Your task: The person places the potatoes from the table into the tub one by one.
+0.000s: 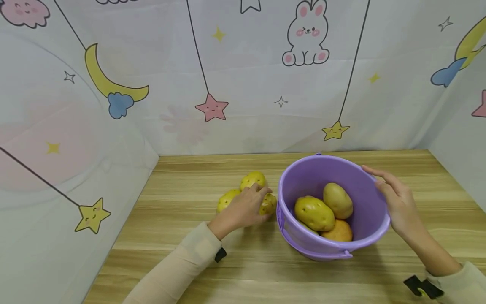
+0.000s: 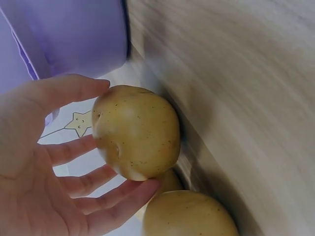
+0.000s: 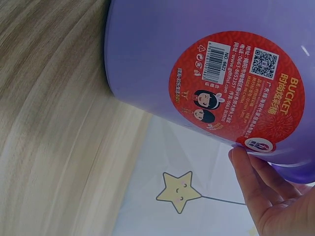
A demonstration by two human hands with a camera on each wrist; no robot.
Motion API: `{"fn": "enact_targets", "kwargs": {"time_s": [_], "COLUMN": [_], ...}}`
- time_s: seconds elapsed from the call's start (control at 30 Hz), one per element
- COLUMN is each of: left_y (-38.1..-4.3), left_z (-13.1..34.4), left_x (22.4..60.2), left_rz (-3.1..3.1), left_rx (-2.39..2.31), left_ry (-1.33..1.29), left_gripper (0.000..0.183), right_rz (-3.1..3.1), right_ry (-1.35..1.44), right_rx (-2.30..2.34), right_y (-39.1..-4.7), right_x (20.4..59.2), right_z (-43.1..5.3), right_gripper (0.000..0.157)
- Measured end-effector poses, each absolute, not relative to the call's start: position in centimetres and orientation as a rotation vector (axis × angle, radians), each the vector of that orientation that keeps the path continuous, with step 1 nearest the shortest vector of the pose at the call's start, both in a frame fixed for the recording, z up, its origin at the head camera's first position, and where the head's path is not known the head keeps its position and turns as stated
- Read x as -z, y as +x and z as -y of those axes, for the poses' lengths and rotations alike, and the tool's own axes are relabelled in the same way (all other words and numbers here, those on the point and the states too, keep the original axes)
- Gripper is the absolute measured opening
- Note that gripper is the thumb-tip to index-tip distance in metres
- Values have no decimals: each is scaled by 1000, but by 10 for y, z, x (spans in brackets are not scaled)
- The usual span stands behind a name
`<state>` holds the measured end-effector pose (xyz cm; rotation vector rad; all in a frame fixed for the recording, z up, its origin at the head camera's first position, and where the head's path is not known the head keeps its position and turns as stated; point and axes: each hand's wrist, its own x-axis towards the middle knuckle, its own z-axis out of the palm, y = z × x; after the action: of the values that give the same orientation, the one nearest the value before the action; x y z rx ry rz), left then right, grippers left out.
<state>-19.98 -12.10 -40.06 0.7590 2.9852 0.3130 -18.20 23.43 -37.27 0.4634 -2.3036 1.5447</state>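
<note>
My left hand [image 1: 244, 207] grips a yellow potato [image 2: 138, 132] just left of a purple bucket [image 1: 373, 207], thumb on one side and fingers round the other. Two more yellow potatoes lie beside that hand, one behind [image 1: 252, 179] and one to its left [image 1: 227, 200]. Inside the bucket sit a large yellow potato [image 1: 314, 213], a paler one [image 1: 338, 200] and an orange-brown rounded item [image 1: 338, 231]; another yellow piece is mostly hidden beneath. My right hand [image 1: 404, 207] rests with fairly straight fingers against the bucket's right rim; the right wrist view shows fingertips touching its outer side.
The bucket stands on a wood-grain table [image 1: 182, 261]. A purple carrying handle [image 1: 319, 255] hangs down at its front. A red round label [image 3: 241, 93] is on its side. White patterned cloth [image 1: 250, 76] walls the back and both sides.
</note>
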Motion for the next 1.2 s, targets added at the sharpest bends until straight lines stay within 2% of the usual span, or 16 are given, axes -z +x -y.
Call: {"fn": "enact_targets", "kwargs": {"time_s": [0.23,1.2], "left_y": [-201,-196], "left_z": [123,125], "left_x": [404,399], "left_rz": [-2968,-2939], "left_rx": [-308,-342], "left_ry": [764,819], "left_gripper": [61,61], "right_rz": [2306,2300], "right_ry": [453,486], "right_rx": [-1549,-1588], "right_y": [-182,-183], "right_x": [373,373], "right_z": [-234,-234], "right_gripper": [38,36]}}
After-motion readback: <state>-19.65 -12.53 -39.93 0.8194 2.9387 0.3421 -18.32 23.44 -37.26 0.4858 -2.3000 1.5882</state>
